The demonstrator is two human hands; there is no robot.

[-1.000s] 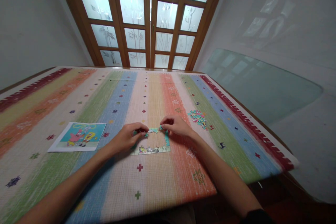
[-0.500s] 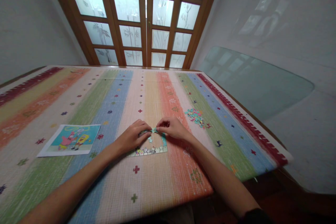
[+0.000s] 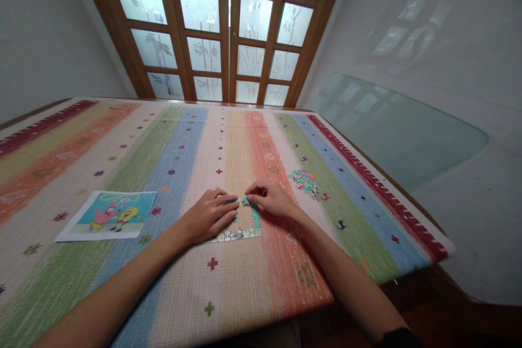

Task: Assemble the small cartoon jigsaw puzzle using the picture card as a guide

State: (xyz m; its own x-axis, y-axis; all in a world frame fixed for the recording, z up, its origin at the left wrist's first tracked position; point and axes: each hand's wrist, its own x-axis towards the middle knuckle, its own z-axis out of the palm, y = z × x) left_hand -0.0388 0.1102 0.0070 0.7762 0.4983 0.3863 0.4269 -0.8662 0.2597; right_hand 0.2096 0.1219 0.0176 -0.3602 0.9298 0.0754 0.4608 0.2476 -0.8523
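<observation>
A partly built jigsaw frame (image 3: 240, 232) lies on the striped tablecloth (image 3: 253, 283) in front of me. My left hand (image 3: 210, 215) rests over the frame's left side, fingers together and pressed down flat on its top edge. My right hand (image 3: 271, 199) sits at the frame's top right corner, fingers curled and pinching a small teal puzzle piece (image 3: 246, 202) against the edge. The two hands nearly meet above the frame's open middle.
A printed cartoon reference picture (image 3: 110, 215) lies to the left. A small heap of loose puzzle pieces (image 3: 304, 180) sits to the right of my right hand. Wooden glazed doors (image 3: 228, 27) stand behind the table. The table's right edge (image 3: 391, 185) borders a pale wall.
My hands drew closer together at the frame's top edge. My left hand flattened onto the pieces and the gap in the top edge looks closed up. The camera shifted slightly.
</observation>
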